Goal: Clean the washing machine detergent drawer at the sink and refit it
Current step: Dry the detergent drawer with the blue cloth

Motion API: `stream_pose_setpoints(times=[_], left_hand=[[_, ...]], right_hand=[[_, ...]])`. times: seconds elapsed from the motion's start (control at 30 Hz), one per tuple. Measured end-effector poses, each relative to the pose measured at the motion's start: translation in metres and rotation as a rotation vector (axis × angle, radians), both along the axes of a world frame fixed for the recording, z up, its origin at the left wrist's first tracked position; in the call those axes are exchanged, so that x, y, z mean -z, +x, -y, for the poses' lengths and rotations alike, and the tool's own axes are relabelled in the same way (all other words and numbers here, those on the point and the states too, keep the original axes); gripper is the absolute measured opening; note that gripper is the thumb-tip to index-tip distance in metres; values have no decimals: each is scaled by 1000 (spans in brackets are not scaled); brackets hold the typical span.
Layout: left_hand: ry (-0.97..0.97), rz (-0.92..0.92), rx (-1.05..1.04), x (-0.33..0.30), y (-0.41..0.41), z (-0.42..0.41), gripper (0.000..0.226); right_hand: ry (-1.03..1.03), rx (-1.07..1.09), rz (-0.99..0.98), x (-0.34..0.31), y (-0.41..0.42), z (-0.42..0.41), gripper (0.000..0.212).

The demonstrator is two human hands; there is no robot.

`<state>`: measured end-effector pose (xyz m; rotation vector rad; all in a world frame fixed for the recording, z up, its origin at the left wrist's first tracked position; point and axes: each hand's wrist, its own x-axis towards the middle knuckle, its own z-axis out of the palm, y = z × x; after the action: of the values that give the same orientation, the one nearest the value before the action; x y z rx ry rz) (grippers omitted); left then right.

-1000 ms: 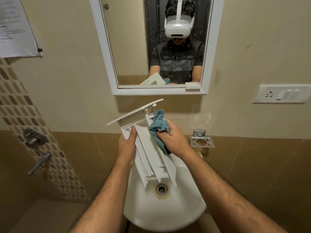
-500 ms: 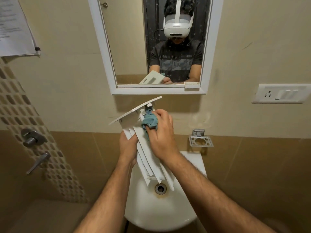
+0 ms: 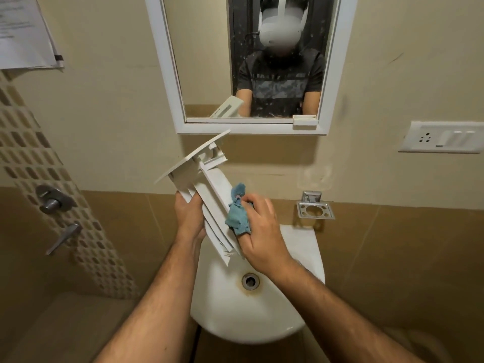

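The white detergent drawer [image 3: 207, 184] is held on end over the white sink [image 3: 301, 247], its flat front panel up and tilted toward the mirror. My left hand [image 3: 189, 213] grips its left side wall around the middle. A blue cloth [image 3: 237, 216] is bunched in my right hand [image 3: 258, 229] and pressed against the drawer's right side, near the lower half. The drawer's bottom end hangs just above the basin, left of the drain [image 3: 250, 281].
A mirror [image 3: 251, 61] hangs on the wall above the sink. A chrome holder [image 3: 315, 209] is fixed to the wall at the right, with a switch plate [image 3: 442, 137] higher up. Taps [image 3: 53, 201] stick out of the tiled wall at the left.
My right hand has slid the blue cloth from the drawer's top end down along its right side. The drawer has stayed upright in my left hand.
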<state>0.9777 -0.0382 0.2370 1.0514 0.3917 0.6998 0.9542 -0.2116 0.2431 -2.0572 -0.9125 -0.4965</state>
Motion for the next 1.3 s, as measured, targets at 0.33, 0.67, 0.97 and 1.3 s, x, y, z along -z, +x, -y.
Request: stream_pose_setpoints(times=[0.33,0.67,0.97,1.3], left_hand=[[57,27,97,-1,1,6,37],[-129,135,-7,-7,0,-8,30],[-69,125,-38,-12,-12,-28,18],[-85,175,186,-13,-6,-25,33]], right_hand=[[198,-25,-79,-52,14,-24,32],[148,7,17,-27,1,-18,42],[259,-108,-464,32,0,34,28],[555,-140,-1369,-17,1,25,60]])
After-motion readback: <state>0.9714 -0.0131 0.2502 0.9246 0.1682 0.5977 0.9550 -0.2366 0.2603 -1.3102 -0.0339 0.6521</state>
